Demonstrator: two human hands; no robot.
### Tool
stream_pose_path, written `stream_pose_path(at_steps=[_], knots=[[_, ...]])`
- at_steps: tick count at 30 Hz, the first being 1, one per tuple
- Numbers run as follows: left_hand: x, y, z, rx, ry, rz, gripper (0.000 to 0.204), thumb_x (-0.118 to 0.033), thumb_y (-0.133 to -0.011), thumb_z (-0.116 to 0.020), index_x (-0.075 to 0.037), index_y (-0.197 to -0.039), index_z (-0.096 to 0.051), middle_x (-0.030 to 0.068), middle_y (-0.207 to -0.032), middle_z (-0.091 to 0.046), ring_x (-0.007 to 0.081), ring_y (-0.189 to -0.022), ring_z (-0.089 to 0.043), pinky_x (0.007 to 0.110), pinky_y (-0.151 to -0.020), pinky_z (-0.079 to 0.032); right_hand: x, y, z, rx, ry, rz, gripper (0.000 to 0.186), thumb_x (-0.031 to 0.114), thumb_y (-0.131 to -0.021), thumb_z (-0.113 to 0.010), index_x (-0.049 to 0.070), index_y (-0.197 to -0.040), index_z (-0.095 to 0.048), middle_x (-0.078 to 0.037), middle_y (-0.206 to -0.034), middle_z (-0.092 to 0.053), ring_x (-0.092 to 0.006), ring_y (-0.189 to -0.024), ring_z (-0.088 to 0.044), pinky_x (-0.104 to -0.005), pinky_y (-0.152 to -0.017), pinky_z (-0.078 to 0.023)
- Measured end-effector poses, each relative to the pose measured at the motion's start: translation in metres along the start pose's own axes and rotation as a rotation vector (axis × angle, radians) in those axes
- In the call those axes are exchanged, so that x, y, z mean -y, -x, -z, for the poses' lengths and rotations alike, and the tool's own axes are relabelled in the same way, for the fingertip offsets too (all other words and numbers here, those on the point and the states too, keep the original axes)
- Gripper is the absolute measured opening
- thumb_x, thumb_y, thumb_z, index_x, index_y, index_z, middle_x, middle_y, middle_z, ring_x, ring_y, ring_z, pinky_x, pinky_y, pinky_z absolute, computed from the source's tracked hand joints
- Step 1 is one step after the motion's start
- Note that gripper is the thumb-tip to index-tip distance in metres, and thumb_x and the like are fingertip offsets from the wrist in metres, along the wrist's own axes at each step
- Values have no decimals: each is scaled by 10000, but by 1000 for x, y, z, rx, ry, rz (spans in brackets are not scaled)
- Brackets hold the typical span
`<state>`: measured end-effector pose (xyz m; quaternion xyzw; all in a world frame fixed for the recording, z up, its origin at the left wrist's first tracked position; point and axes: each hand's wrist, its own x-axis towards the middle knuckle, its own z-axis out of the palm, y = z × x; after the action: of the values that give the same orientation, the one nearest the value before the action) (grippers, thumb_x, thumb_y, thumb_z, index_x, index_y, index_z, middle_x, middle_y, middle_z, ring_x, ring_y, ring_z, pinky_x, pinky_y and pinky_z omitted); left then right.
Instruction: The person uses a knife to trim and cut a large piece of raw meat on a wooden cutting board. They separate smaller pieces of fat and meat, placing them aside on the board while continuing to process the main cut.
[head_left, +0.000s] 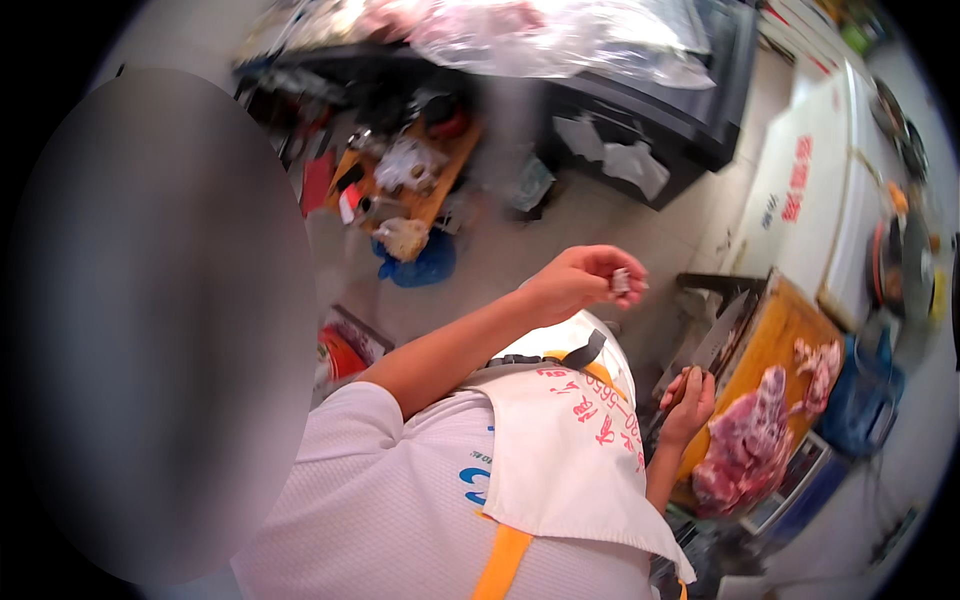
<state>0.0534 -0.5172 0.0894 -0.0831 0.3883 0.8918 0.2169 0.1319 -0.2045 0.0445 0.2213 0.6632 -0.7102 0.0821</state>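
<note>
Holds sm. white bit (621,281) in fingers of L hand (592,277), left of meat (745,445) on tabletop (775,325); curls R hand (690,402) fingers, can't tell if gripping; may drop bit w/ loose grip.

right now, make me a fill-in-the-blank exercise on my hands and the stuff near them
1. The left hand, holding a small pale thing, is ____ from the wooden board than the right hand.
2. Raw ____ lies on the wooden board.
3. The plastic container beside the wooden board is ____ in colour.
Missing words: farther; meat; blue.
</note>
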Motion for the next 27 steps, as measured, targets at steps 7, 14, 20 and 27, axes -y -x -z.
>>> stream_pose_path(at_steps=[7, 14, 20, 27], knots=[[61, 188, 241, -808, 185, -106, 380, 99, -896, -577, 89, -1257, -694, 197, -1261, -727, 307, -1154, -735, 443, -1051, -623, 12, -1, -102, 201, 204, -1, 252, 282, -1173, -569, 83, -1040, -649, 18, -752, -615, -53, -515, -516, -207, -464, -384], [67, 353, 484, -1306, 518, -422, 232, 105, -889, -592, 82, -1115, -637, 155, -1046, -665, 312, -954, -685, 496, -994, -640, 16, 34, -226, 269, 363, 47, 288, 300, -1176, -558, 74, -1023, -652, 2, -722, -603, -68, -489, -501, -228, -446, -367], [32, 411, 647, -1391, 644, -407, 234, -104, -999, -640, 48, -1176, -649, 198, -1087, -669, 359, -1082, -681, 635, -1220, -440, 15, 65, -305, 348, 458, 32, 302, 342, -1178, -553, 97, -1034, -655, 5, -718, -603, -80, -476, -497, -228, -434, -354], [54, 395, 673, -1674, 612, -148, 208, -22, -964, -663, 13, -1170, -661, 211, -1059, -690, 312, -902, -718, 475, -815, -647, 14, 91, -333, 209, 445, 94, 270, 307, -1167, -588, 82, -1041, -670, 0, -706, -602, -80, -474, -505, -241, -422, -362]])
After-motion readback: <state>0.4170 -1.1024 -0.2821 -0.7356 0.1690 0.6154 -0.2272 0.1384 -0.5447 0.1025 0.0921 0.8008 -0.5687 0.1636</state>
